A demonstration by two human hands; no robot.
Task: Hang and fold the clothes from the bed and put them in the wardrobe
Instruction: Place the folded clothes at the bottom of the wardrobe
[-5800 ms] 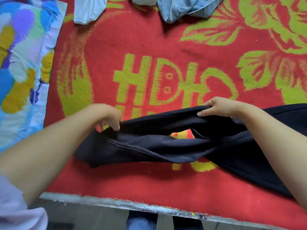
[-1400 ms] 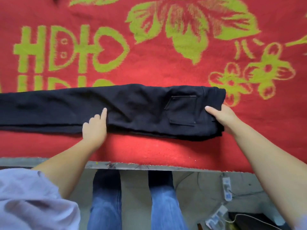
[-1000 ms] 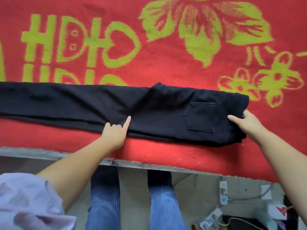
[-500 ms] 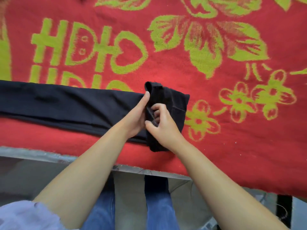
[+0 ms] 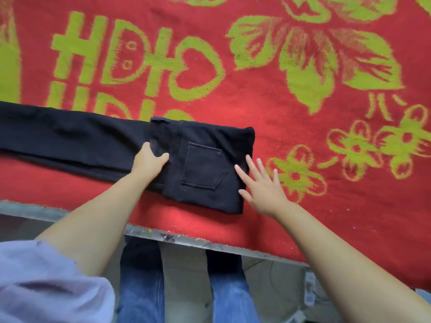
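Black trousers [image 5: 205, 166] lie along the near edge of the bed on a red blanket [image 5: 268, 108]. Their waist part is folded over to the left, back pocket facing up, and the legs stretch out to the left edge of the view. My left hand [image 5: 149, 160] grips the folded waist edge with thumb and fingers closed on the cloth. At the fold's right edge my right hand [image 5: 261, 183] lies flat with fingers spread, holding nothing.
The red blanket carries yellow-green letters and flowers. The bed's metal front edge [image 5: 210, 244] runs below the trousers. Under it are my legs in blue jeans [image 5: 140, 287] and a power strip with cables [image 5: 309, 290] on the floor.
The waist end has been folded leftward over the legs and laid flat. My right hand let go of it and now rests open at the fold; my left hand holds the folded edge.
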